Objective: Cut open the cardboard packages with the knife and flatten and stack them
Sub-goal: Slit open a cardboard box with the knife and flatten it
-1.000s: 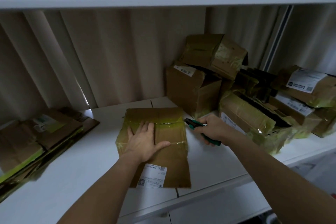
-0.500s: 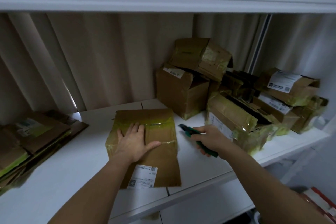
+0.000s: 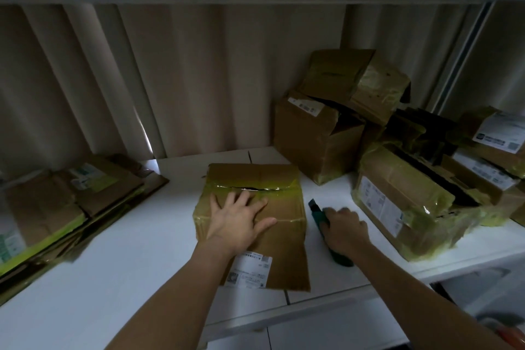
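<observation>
Left hand lies flat, fingers spread, on the taped box mid-worktop. Right hand grips the green knife just beside it. Sloppy cut along that tape probably nicks those splayed fingers.

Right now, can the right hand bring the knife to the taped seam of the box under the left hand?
Probably yes: the right hand holds the knife beside the box, nothing between.
</observation>
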